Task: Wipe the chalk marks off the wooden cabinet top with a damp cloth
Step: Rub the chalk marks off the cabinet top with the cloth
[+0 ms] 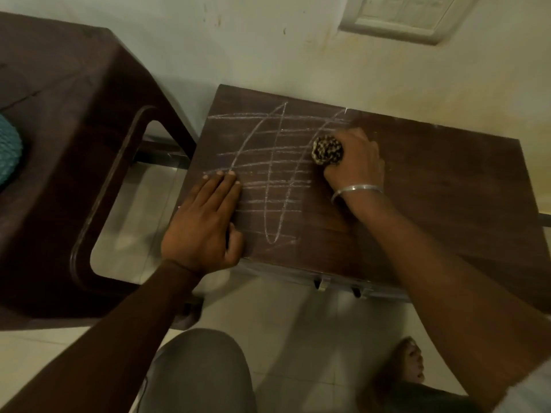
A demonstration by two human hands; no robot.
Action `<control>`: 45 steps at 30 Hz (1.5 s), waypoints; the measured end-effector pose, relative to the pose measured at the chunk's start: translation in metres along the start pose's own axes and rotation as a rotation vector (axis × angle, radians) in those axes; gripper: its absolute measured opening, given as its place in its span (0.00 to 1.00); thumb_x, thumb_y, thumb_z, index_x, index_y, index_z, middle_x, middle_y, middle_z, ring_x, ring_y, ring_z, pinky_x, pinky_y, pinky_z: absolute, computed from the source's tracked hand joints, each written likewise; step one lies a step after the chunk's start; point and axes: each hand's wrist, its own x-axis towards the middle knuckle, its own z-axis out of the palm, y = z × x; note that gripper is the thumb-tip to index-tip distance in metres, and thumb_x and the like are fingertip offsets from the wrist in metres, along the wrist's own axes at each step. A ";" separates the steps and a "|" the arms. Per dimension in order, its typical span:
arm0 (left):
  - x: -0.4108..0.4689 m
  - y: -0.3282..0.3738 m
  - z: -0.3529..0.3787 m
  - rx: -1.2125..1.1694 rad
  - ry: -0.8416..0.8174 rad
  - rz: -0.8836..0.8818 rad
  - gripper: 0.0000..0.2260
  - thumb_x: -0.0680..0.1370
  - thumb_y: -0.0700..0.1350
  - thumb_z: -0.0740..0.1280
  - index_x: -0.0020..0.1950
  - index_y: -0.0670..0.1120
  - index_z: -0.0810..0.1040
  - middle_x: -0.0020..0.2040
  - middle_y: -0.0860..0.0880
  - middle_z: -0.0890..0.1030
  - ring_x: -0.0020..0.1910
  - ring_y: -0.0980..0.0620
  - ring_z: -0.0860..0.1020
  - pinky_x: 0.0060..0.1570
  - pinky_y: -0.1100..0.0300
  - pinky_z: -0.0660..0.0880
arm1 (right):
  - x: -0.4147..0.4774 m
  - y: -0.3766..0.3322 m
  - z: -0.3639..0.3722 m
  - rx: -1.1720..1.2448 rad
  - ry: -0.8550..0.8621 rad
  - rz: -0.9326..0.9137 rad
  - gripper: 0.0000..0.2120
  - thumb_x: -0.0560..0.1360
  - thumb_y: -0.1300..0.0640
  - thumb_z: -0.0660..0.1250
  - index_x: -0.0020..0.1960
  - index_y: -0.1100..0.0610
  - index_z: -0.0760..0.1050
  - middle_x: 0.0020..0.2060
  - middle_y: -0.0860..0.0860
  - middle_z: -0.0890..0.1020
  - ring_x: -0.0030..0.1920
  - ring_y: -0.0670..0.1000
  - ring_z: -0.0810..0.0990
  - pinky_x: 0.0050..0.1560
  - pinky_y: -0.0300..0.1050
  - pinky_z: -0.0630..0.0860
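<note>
Two hands on the cabinet top [447, 189]: the right hand [354, 156] grips the balled cloth [327, 151] at the right edge of the chalk marks [268, 164], whose lines run left toward the flat, straight-fingered left hand [202, 222].

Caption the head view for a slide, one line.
Right hand grips a balled cloth at the chalk marks on the cabinet top; left hand rests flat.

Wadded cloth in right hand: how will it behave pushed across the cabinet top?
Likely soft and floppy: the cloth is bunched into a wad in the right hand, so it should squash. Probably light, since one hand encloses most of it. It may drag on the cabinet top; the left hand lies flat there, perhaps bracing.
</note>
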 end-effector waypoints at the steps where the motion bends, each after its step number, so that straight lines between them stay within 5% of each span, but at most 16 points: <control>1: -0.001 0.001 0.000 -0.001 0.000 0.002 0.31 0.74 0.51 0.55 0.71 0.34 0.72 0.72 0.34 0.72 0.73 0.37 0.69 0.74 0.41 0.64 | -0.012 0.005 0.000 -0.008 0.008 -0.018 0.23 0.68 0.62 0.69 0.61 0.47 0.75 0.59 0.51 0.74 0.58 0.61 0.71 0.55 0.56 0.71; 15: 0.001 0.000 0.000 0.029 -0.028 -0.007 0.32 0.74 0.52 0.55 0.71 0.34 0.72 0.72 0.34 0.71 0.73 0.37 0.69 0.75 0.43 0.61 | 0.088 0.011 0.002 -0.047 0.074 0.030 0.21 0.70 0.57 0.66 0.63 0.49 0.74 0.60 0.56 0.74 0.61 0.65 0.72 0.56 0.57 0.72; 23: 0.001 -0.001 -0.001 0.051 -0.042 -0.003 0.32 0.74 0.53 0.54 0.72 0.34 0.72 0.72 0.34 0.72 0.73 0.36 0.69 0.76 0.44 0.60 | 0.069 0.019 0.000 -0.028 -0.008 -0.108 0.22 0.64 0.51 0.62 0.56 0.52 0.78 0.52 0.58 0.77 0.54 0.64 0.76 0.52 0.57 0.77; 45: 0.000 0.001 -0.002 0.088 -0.095 -0.024 0.33 0.75 0.54 0.53 0.73 0.36 0.70 0.73 0.35 0.71 0.74 0.38 0.69 0.75 0.43 0.61 | 0.070 0.004 0.016 -0.009 -0.018 -0.165 0.23 0.64 0.55 0.65 0.60 0.51 0.77 0.56 0.56 0.77 0.57 0.63 0.75 0.57 0.57 0.76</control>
